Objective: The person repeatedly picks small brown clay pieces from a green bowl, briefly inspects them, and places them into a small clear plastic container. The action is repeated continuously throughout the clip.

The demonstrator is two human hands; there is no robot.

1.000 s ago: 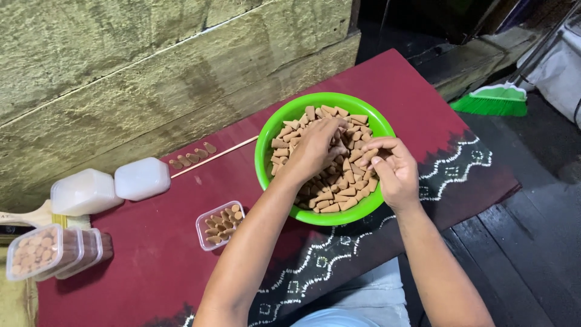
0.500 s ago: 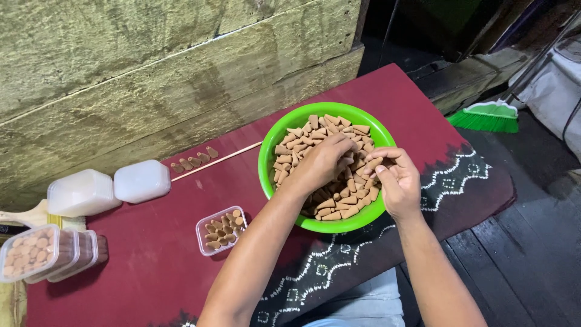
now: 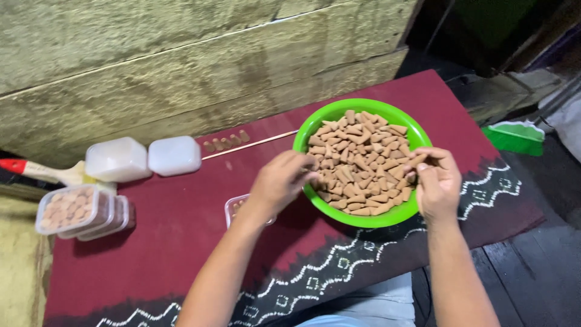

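The green bowl [image 3: 362, 114], heaped with small brown cone-shaped pieces [image 3: 357, 160], sat on the dark red cloth [image 3: 181, 242]. The left hand [image 3: 279, 181] lay at the bowl's near-left rim, fingers curled together over the rim; what they pinched, if anything, could not be told. The right hand [image 3: 434, 180] rested on the bowl's right rim, its fingertips [image 3: 422, 162] closed together on one brown piece. A small clear container [image 3: 233, 207] sat just beside the left hand, partly hidden under it. Farther left stood two white lidded boxes [image 3: 145, 158], a stack of clear tubs [image 3: 78, 212] filled with pieces, and a thin stick [image 3: 248, 146] against the bowl.
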